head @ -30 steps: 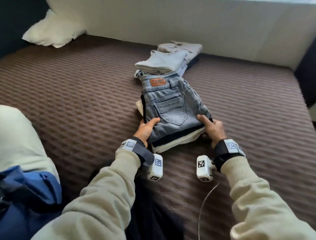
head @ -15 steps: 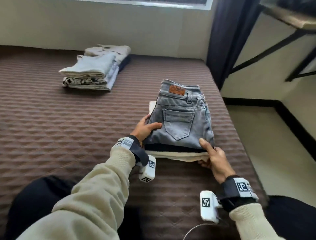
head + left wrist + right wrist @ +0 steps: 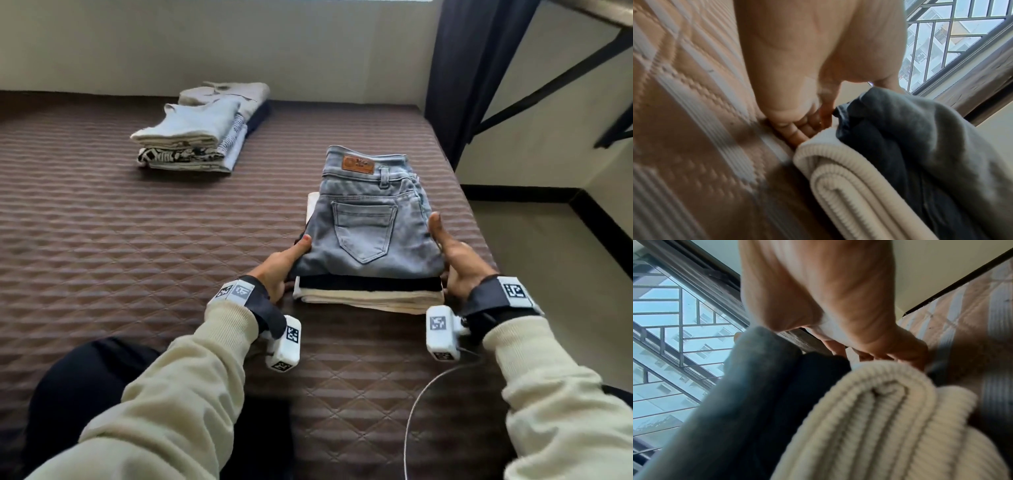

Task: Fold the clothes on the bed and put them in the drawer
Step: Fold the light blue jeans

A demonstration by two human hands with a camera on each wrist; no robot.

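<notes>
A folded stack (image 3: 368, 291) sits near the right edge of the brown quilted bed (image 3: 137, 257): grey denim jeans (image 3: 370, 233) on top, a dark garment and a cream ribbed knit (image 3: 849, 186) below. My left hand (image 3: 284, 263) grips the stack's left side, thumb on the denim, fingers (image 3: 797, 129) tucked under the knit. My right hand (image 3: 452, 260) grips the right side the same way, thumb on top and fingers (image 3: 875, 353) under the cream knit (image 3: 879, 418). The drawer is not in view.
A second pile of folded light clothes (image 3: 202, 133) lies at the back of the bed by the wall. A dark curtain (image 3: 472, 68) hangs at the bed's far right corner. Bare floor (image 3: 548, 274) lies right of the bed. A thin cable (image 3: 421, 411) trails from my right wrist.
The stack has moved from beside the other pile to the bed's right side, held by both hands. My view has swung right, and my right hand has shifted to the stack's side.
</notes>
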